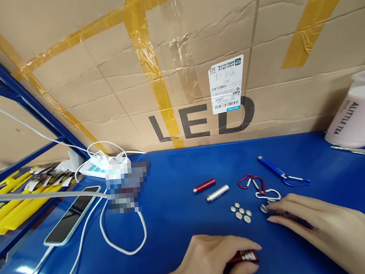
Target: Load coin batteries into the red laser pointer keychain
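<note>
1. The left hand (210,256) grips a dark red object (251,256), well apart from the table's (177,218) far edge; fingers hide most of it.
2. The right hand (329,222) bends over small metal pieces (264,208); whether pinching them, I cannot tell.
3. Toward the far edge: button cells (241,210), silver tube (217,193), red tube (204,186).
4. Rightward along that edge, a cut-off cup (353,113).

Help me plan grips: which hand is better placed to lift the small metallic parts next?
Probably the right hand: its fingertips are at the small metallic parts, while the left hand holds a red metallic piece.
</note>
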`<state>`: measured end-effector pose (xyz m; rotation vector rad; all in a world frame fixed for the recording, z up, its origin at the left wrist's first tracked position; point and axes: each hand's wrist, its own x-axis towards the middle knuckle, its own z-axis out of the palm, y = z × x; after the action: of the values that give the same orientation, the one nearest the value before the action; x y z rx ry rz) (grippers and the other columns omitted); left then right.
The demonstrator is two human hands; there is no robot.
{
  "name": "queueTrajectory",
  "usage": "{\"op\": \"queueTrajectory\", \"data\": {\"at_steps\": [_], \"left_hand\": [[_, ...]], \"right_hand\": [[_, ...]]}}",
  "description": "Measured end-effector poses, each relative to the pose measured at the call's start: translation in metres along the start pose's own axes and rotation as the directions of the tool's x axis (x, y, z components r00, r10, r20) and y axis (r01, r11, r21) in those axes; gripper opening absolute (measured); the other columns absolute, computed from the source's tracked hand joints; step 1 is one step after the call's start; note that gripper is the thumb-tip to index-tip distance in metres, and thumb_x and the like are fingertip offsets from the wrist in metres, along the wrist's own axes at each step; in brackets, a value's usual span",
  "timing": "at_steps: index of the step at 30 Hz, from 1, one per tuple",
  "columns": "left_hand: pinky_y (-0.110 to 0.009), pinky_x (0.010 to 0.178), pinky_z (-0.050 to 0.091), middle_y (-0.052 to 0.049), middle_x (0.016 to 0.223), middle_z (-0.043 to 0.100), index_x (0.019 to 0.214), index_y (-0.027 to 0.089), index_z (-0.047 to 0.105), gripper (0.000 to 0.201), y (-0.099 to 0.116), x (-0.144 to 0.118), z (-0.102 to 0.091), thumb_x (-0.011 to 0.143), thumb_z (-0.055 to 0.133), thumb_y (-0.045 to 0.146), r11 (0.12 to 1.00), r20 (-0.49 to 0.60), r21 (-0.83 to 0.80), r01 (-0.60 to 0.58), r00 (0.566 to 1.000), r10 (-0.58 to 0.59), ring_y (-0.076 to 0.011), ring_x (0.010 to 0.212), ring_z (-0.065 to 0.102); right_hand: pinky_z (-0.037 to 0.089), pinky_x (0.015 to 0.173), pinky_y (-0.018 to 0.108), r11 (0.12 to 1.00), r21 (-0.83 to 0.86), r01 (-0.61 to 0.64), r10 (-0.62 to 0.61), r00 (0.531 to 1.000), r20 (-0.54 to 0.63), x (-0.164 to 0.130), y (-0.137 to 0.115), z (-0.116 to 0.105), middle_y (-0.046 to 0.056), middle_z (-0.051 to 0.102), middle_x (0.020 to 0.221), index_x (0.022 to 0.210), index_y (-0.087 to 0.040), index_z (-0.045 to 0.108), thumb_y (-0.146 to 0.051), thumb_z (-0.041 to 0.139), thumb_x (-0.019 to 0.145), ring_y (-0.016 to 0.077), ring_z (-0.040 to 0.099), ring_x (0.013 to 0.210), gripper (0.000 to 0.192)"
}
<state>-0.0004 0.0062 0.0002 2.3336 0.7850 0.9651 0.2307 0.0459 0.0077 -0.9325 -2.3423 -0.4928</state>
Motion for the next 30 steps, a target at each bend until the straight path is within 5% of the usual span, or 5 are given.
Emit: {"op": "queueTrajectory", "data": {"at_steps": [8,15,30], "left_hand": [[-0.017,0.064,0.052,-0.008,0.082,0.072,0.107,0.008,0.062,0.025,0.003,0.000,-0.002,0.092,0.048,0.021,0.997,0.047,-0.014,0.077,0.996,-0.077,-0.0141,0.063,0.068],[-0.016,0.067,0.051,-0.006,0.085,0.072,0.108,0.012,0.062,0.022,0.008,-0.003,0.000,0.089,0.051,0.019,0.989,0.037,-0.030,0.148,0.988,-0.147,-0.0128,0.066,0.067],[-0.016,0.067,0.049,-0.006,0.082,0.071,0.107,0.010,0.062,0.022,0.015,-0.004,-0.001,0.090,0.049,0.018,0.977,0.066,-0.042,0.207,0.977,-0.204,-0.0130,0.067,0.066]], "right_hand": [[0.058,0.048,0.020,0.943,0.288,-0.168,0.164,0.986,0.038,0.002,-0.012,0.001,0.002,0.072,0.068,0.072,-0.021,0.070,-0.048,0.029,0.096,0.0157,0.070,0.054,0.054],[0.058,0.051,0.019,0.916,0.351,-0.193,0.198,0.980,0.023,0.001,-0.015,0.001,0.001,0.074,0.074,0.076,-0.022,0.071,-0.040,0.034,0.096,0.0163,0.071,0.061,0.045],[0.058,0.061,0.017,0.770,0.535,-0.347,0.290,0.938,0.189,-0.010,-0.032,0.011,-0.001,0.072,0.085,0.084,-0.026,0.070,-0.033,0.055,0.087,0.0145,0.070,0.073,0.016]]}}
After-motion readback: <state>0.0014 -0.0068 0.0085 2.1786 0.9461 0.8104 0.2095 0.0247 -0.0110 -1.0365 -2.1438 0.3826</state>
